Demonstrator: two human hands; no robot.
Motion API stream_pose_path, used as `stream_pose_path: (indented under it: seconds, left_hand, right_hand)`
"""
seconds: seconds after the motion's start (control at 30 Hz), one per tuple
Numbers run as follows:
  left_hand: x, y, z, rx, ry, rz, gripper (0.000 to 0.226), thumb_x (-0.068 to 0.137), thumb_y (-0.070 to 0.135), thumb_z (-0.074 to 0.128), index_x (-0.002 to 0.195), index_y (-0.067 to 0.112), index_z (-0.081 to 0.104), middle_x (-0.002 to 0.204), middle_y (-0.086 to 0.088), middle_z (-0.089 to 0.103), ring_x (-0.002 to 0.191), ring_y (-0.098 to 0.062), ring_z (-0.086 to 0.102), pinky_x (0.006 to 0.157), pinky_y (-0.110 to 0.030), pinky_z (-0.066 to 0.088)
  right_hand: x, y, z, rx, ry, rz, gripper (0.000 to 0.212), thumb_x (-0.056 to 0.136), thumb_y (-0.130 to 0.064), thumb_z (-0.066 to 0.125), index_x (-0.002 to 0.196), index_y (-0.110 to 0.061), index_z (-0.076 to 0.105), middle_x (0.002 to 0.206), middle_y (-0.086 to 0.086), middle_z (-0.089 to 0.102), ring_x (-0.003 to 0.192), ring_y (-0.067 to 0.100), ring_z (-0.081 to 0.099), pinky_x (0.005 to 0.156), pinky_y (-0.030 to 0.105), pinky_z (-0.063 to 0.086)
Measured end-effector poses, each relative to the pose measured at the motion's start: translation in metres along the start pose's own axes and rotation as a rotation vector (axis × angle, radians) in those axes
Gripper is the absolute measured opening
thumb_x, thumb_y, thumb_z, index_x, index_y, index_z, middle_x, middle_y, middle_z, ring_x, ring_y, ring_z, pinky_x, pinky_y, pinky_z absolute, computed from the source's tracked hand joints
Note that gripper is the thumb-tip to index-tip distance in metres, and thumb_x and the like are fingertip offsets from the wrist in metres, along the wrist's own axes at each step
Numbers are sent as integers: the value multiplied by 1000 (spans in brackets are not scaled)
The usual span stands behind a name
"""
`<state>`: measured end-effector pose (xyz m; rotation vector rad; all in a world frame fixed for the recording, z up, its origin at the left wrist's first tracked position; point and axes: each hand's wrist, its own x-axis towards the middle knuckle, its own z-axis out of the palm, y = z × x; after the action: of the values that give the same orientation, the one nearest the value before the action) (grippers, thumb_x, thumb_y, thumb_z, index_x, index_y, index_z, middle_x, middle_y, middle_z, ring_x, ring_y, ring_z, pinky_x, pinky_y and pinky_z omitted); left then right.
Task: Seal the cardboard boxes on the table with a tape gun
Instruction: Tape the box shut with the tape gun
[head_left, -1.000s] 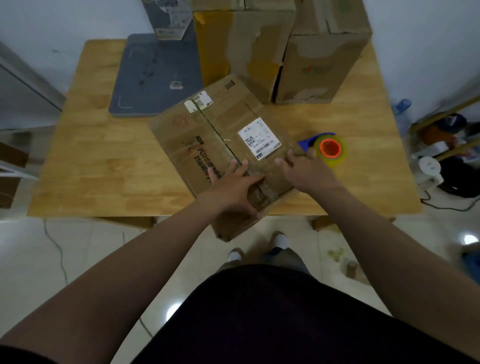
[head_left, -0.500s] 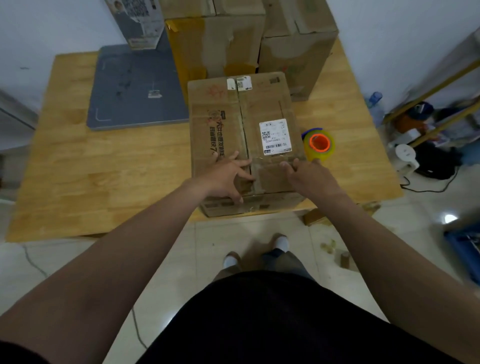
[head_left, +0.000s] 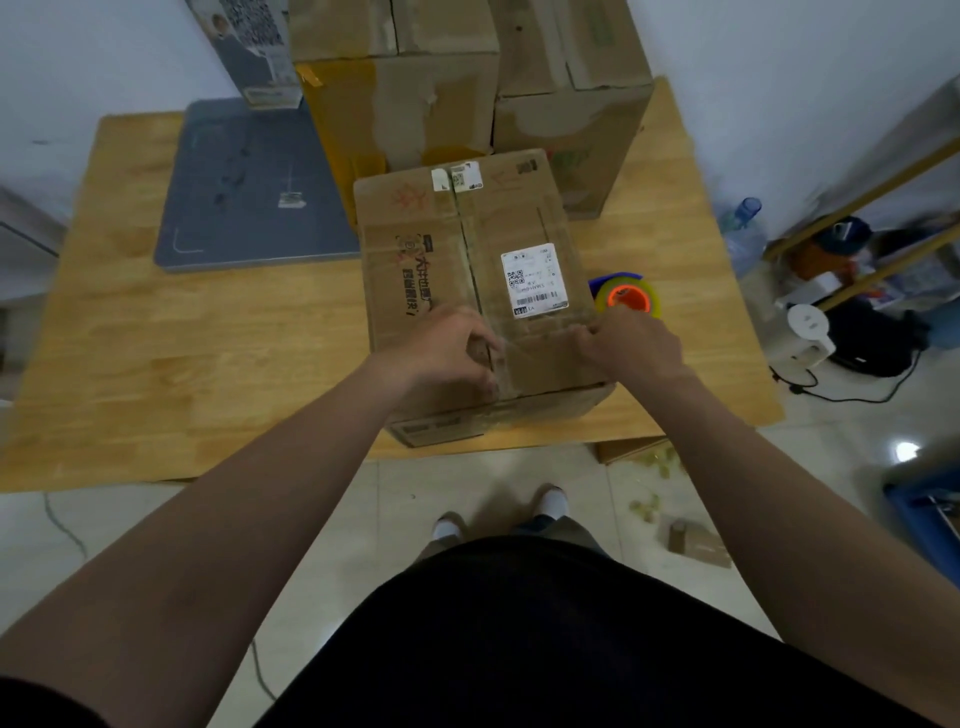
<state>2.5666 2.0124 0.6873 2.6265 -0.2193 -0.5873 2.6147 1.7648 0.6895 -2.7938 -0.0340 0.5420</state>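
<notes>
A brown cardboard box (head_left: 415, 249) with a white shipping label stands at the near edge of the wooden table (head_left: 208, 364), its top flaps closed along a centre seam. My left hand (head_left: 447, 353) lies on the near part of the top, fingers curled at the seam. My right hand (head_left: 631, 345) presses its fingertips on the top near the box's right corner. The tape gun (head_left: 626, 297), blue with a yellow roll and orange core, lies on the table just right of the box, partly hidden by my right hand.
Two larger cardboard boxes (head_left: 405, 88) (head_left: 571, 98) stand against the wall behind. A grey mat (head_left: 249, 197) lies at the back left under a tall printed carton (head_left: 249, 47). Cardboard scraps (head_left: 696, 540) litter the floor; a water bottle (head_left: 743, 234) and shelving (head_left: 857, 249) stand right.
The box has been turned from a diagonal pose to square with the table edge. My left hand's fingers have curled at the seam, and my right hand has shifted towards the right corner.
</notes>
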Motion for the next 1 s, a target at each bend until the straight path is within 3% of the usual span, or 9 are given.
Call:
stream_pose_path:
  seconds: [0.1,0.23,0.3,0.37,0.43,0.53,0.73,0.9,1.0]
  left_hand:
    - [24,25,-10,-101,100,-32,36,88,47,76,123,38,70,136,6,60,130,-21,49,114,-51,36]
    - [67,58,-8,-165,194,-92,38,99,15,61,131,35,67,143,4,52,135,-20,46,112,-41,43]
    - [90,70,-9,-167,234,-111,38,99,15,59,129,37,67,144,7,49,135,-18,44,108,-39,44]
    - [114,77,-9,-119,278,-138,36,97,17,59,124,40,68,142,7,49,135,-21,41,109,-44,43]
    - [136,80,-7,-74,320,-194,32,97,22,57,118,42,69,139,6,50,134,-24,40,110,-50,40]
    - [157,81,-4,-105,381,-312,25,96,26,55,107,43,68,130,7,50,128,-26,41,105,-57,41]
    - [175,81,2,-83,476,-492,13,95,32,55,93,38,66,121,9,48,122,-24,41,99,-56,37]
    - [183,84,1,-12,476,-537,14,96,37,53,98,36,67,124,5,49,123,-26,42,96,-53,38]
    - [183,87,-2,-28,432,-554,15,97,37,51,99,36,66,124,5,48,124,-26,39,99,-55,37]
  right_hand:
    - [16,17,-12,147,42,1,58,100,-62,38,74,-18,65,80,8,59,81,33,55,72,35,37]
    - [53,41,-20,256,42,-63,60,104,-54,34,87,-14,75,86,12,66,82,33,59,66,38,38]
    - [78,53,-20,236,40,-79,44,104,-44,43,99,-12,72,96,14,66,90,37,61,68,37,39]
    - [106,68,-17,210,8,-53,35,100,-33,52,127,-16,65,122,17,58,107,42,59,82,40,47]
    - [134,84,-12,156,-57,-11,49,98,-25,54,146,-19,50,141,19,42,119,49,52,99,48,46]
    - [173,101,-1,100,-133,44,62,97,-16,55,155,-24,35,149,18,29,125,52,44,102,53,44]
    - [213,122,23,142,-293,80,70,95,-4,55,156,-31,32,143,21,33,110,51,57,91,56,53]
    - [215,124,25,247,-248,125,61,91,-3,60,145,-27,44,129,18,47,94,49,63,54,50,59]
    - [207,126,10,374,-224,226,54,92,-7,60,139,-25,40,118,15,49,84,45,63,50,50,59]
